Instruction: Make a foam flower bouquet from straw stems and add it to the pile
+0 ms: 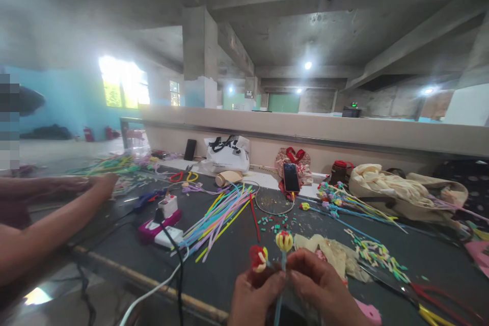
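My left hand (257,298) and my right hand (323,285) are close together at the near edge of the table. Between their closed fingertips stands a yellow pipe-cleaner flower (284,241) with red bits on top and a pale blue stem. Both hands pinch around that stem. A red pipe-cleaner flower (257,259) with yellow and cream parts sits at my left fingers; whether they grip it is partly hidden. Just behind my right hand lies a crumpled translucent plastic bag (336,254). Scissors (401,290) with red and yellow handles lie right of that hand.
Colored pipe cleaners (225,219) fan out beside a purple-white power strip (162,229) with cables. Finished flowers (332,201), cut pieces (376,254), a phone (291,178) and a white bag (227,155) lie farther back. A co-worker's arms (57,224) reach in from the left.
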{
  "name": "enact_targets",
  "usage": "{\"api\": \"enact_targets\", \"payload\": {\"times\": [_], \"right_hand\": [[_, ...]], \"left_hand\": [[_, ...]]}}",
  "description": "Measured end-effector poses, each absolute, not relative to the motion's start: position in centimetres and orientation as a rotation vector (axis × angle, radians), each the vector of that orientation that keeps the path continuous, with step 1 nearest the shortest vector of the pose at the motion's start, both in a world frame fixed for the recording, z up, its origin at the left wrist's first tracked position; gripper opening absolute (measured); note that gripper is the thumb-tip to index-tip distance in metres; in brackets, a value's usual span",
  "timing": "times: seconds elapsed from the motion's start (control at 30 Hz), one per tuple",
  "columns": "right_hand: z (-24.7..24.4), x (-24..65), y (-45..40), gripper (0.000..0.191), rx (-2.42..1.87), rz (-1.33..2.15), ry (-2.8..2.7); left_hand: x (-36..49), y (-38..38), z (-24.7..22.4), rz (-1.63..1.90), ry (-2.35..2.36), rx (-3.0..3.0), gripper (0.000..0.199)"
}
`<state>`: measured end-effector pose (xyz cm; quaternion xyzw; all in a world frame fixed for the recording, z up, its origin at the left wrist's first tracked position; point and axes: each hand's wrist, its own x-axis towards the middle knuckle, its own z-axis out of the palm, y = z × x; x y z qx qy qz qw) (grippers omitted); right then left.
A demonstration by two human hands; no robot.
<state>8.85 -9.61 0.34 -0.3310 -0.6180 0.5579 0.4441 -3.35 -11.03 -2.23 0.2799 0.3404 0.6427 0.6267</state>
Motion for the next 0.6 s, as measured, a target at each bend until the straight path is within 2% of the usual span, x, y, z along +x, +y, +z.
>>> {"api": "enact_targets", "payload": {"times": [0.1, 0.23, 0.6], "right_hand": [[-0.1, 8.2, -9.8, 0.024, -0.731, 1.369, -1.500], [-0.5, 7.5, -10.3, 0.027, -0.824, 1.384, -1.420], [0.0, 7.2, -10.3, 0.029, -0.851, 1.371, -1.265]], "left_hand": [[-3.2, -11.2, -1.7, 1.444, 0.802, 0.682, 0.027], [-3.4, -11.8, -0.8, 1.478, 0.864, 0.725, 0.029], [-2.8, -12.7, 0.1, 1.449, 1.089, 0.869, 0.025]]}}
